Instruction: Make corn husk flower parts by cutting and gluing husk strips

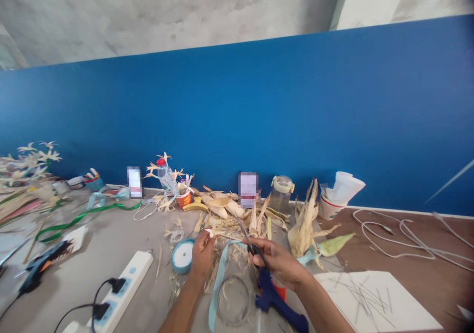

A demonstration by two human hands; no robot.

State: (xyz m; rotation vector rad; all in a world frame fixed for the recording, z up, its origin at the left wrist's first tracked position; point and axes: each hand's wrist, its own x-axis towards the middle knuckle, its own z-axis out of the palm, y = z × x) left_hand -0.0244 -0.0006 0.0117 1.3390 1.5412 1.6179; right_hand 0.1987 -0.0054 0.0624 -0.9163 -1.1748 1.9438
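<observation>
My left hand (202, 255) is closed in a pinch on a thin pale husk strip (222, 234) that runs to the right. My right hand (278, 262) is closed on black-handled scissors (249, 238), whose blades point up and left toward the strip. A light blue ribbon (218, 278) trails down between my forearms, and its roll (182, 256) lies just left of my left hand. A blue glue gun (276, 301) and a clear round lid (233, 301) lie under my right wrist.
Dried corn husks (303, 224) are heaped behind my hands. A white power strip (124, 286) with black plugs lies at the left, near a black glue gun (39, 266) and green ribbon (81, 217). White cables (400, 236), a white sheet (370, 301), a jar (280, 192) and cups line the blue wall.
</observation>
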